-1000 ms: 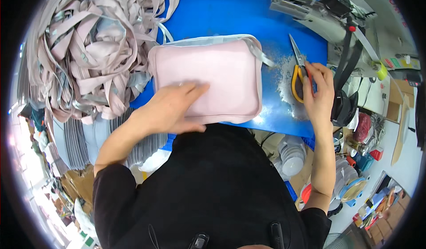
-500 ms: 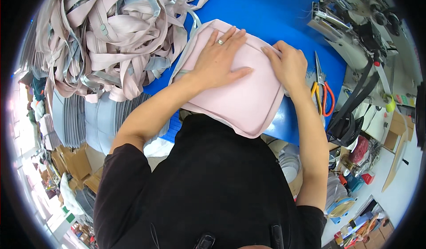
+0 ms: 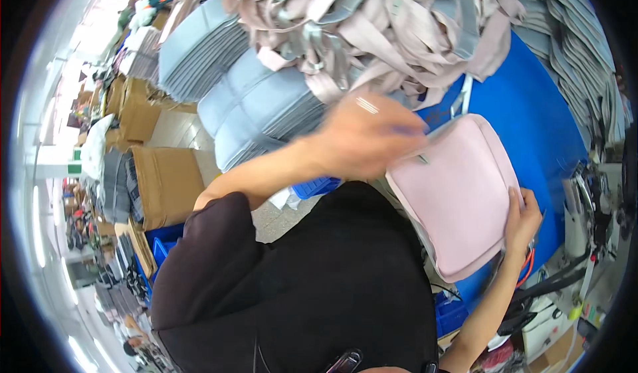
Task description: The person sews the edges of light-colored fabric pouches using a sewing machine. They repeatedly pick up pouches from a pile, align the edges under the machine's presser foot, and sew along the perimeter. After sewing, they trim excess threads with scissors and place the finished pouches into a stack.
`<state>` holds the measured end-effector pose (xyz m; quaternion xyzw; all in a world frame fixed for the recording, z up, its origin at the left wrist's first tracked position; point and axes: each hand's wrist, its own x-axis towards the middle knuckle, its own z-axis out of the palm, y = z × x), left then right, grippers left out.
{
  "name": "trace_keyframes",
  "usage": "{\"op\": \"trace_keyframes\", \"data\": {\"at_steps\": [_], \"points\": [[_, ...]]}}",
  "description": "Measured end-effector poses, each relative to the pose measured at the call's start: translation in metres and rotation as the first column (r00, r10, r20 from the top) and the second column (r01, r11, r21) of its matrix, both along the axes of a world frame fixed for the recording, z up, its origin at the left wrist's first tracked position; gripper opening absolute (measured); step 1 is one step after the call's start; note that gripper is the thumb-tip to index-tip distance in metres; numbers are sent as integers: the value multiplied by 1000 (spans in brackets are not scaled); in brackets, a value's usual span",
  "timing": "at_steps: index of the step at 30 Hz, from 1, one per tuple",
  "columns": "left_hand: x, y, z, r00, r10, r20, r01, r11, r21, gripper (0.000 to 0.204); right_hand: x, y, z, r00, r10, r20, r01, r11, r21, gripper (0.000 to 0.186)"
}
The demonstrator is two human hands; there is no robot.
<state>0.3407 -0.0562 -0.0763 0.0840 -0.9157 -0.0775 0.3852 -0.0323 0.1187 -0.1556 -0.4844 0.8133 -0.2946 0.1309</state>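
A flat pink fabric case (image 3: 458, 190) with rounded corners and a raised rim lies at an angle on the blue tabletop (image 3: 538, 114). My right hand (image 3: 523, 220) grips its right edge, fingers curled around the side. At the case's upper left, my left hand (image 3: 375, 134) is smeared by motion, and its fingers cannot be made out. Whether it touches the case is unclear. Beyond it spreads a tangled heap of pink and grey zipper-like fabric strips (image 3: 399, 34). A narrow pale strip (image 3: 467, 94) stands out near the case's top.
Stacks of folded grey-blue pieces (image 3: 259, 100) stand left of the case. More grey layered sheets (image 3: 571, 27) are piled at the far right. Orange scissor handles (image 3: 527, 269) show beside my right wrist. Cardboard boxes (image 3: 169, 184) are on the floor at left, with machine parts (image 3: 581, 213) at right.
The view has turned left. My left hand has lifted off the middle of the case and moved to its left side. My right hand has gone from the upper right corner to the right edge.
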Motion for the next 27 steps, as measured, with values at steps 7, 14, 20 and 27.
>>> {"op": "trace_keyframes", "data": {"at_steps": [7, 14, 20, 27], "points": [[321, -188, 35, 385, 921, -55, -869, 342, -357, 51, -15, -3, 2, 993, 87, -76, -84, 996, 38, 27], [393, -220, 38, 151, 830, 537, -886, 355, -299, 67, -23, 2, 2, 997, 6, 76, -12, 997, 81, 30], [484, -250, 77, 10, 915, 404, -853, 218, -473, 60, -29, 5, -13, 988, 17, 151, -12, 999, -33, 36], [228, -56, 152, 485, 821, -302, -869, 416, -267, 36, 3, 9, 36, 838, 47, 543, 244, 858, -451, 43]]}}
